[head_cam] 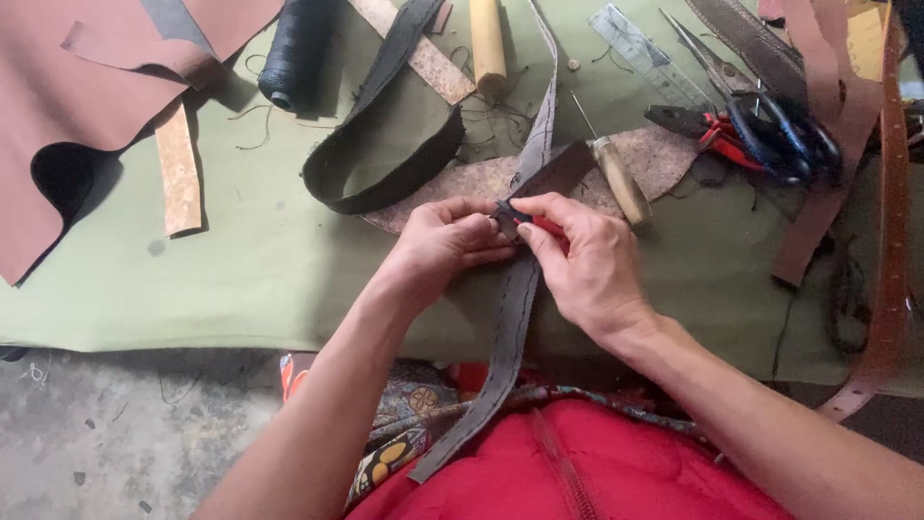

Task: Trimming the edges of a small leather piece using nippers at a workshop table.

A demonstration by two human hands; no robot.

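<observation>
A long grey leather strap (510, 318) with a stitched edge runs from the far side of the table down onto my lap. My left hand (445, 243) pinches the strap near the middle of the table. My right hand (577, 260) is closed on a small red-handled tool (544, 224), whose tip meets the strap right beside my left fingertips. Both hands touch at the strap; the tool's tip is hidden between the fingers.
On the green cloth (241, 279) lie a wooden-handled awl (616, 173), a black thread spool (294, 48), a dark looped strap (385, 164), brown leather sheet (67, 106), pliers and scissors (770, 135), a clear ruler (645, 53), a brown belt (890, 241).
</observation>
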